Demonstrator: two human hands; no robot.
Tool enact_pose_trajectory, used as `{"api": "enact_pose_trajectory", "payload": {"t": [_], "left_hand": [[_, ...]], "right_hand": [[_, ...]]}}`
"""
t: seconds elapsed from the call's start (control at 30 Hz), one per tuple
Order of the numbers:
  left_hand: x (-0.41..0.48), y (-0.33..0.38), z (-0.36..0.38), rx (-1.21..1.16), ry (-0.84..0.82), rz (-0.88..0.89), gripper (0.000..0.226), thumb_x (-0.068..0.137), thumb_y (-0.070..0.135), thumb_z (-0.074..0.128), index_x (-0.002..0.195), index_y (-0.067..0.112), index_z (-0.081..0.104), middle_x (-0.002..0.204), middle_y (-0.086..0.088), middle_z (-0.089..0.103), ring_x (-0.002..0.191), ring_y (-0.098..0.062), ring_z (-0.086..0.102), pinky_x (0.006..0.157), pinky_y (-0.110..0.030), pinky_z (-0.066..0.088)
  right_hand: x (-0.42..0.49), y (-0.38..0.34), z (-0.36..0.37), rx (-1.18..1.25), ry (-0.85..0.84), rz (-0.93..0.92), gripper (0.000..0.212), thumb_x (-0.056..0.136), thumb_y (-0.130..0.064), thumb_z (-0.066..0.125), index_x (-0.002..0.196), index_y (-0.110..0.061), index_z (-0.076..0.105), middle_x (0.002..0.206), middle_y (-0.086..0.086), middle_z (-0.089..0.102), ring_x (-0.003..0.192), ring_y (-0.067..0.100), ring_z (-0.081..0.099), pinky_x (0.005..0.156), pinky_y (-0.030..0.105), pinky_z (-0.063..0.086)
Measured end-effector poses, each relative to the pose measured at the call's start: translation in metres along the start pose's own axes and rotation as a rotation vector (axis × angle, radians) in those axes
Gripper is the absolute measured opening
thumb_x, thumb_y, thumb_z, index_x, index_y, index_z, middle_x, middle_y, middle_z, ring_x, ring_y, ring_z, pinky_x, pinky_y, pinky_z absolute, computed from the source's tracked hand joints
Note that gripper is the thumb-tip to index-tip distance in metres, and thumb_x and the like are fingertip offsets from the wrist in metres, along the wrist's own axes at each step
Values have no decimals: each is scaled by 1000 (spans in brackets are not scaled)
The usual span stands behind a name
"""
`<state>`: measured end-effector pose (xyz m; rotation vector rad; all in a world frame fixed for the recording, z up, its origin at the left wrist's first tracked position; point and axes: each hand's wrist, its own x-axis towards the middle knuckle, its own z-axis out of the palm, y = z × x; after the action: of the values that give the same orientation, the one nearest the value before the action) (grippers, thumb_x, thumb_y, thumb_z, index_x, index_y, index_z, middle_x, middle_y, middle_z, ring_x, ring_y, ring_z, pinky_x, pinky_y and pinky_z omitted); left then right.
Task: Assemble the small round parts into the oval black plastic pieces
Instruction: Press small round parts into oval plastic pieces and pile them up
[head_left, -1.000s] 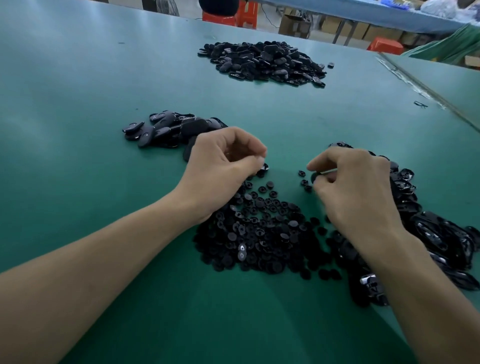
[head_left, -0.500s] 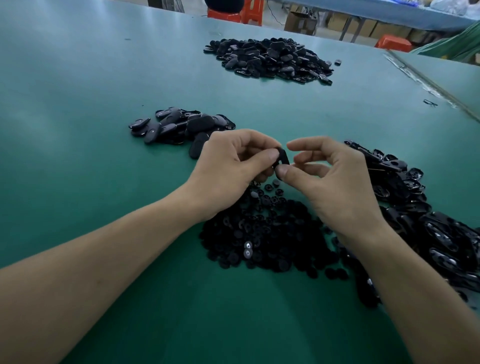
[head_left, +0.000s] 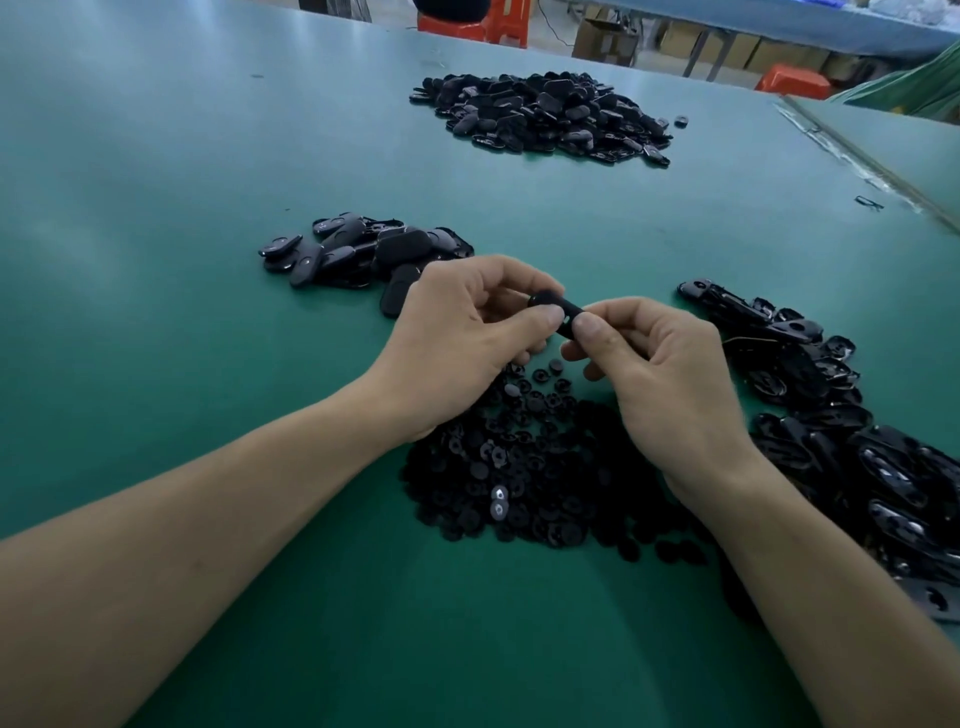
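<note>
Black oval piece (head_left: 557, 307) is sitting pinched between both hands, just above the green table (head_left: 208, 156). The left hand (head_left: 457, 343) is gripping 1 end with thumb and curled fingers. The right hand (head_left: 670, 379) is pinching the other end, thumb on top. Under the hands, the round parts (head_left: 519, 478) are lying piled. Ovals are lying in 3 more piles: left heap (head_left: 358, 249), far heap (head_left: 540, 114), right heap (head_left: 841, 431).
</note>
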<state>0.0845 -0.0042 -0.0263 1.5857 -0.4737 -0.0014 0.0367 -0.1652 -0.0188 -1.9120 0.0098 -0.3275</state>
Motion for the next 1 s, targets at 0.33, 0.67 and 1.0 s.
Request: {"api": "enact_pose_trajectory", "payload": {"t": [0.33,0.67,1.0], "left_hand": [[0,0,-1,-118,21,-13,22,84,1,77,100,12,68,76,2,75,69,-11,71,65,-19,54],[1,0,3,-33,118,-3,24,91,0,68,99,22,71,80,8,69,67,-8,65,71,-25,59],[-1,2,3,-72,106,-36,27,101,3,53,118,20,66,87,7,57,73,-21,75,63,-24,59]], "right_hand": [[0,-1,3,149,-23,-3,11,94,-9,69,90,-19,64,76,-4,77,71,7,73,64,14,51],[-5,2,9,-429,18,-98,20,83,-16,70,88,-36,69,79,-14,59,65,-5,51,64,4,35],[-5,0,9,-591,-46,-136,9,91,-21,69,96,-23,77,79,-11,61,65,-8,49,67,1,33]]}}
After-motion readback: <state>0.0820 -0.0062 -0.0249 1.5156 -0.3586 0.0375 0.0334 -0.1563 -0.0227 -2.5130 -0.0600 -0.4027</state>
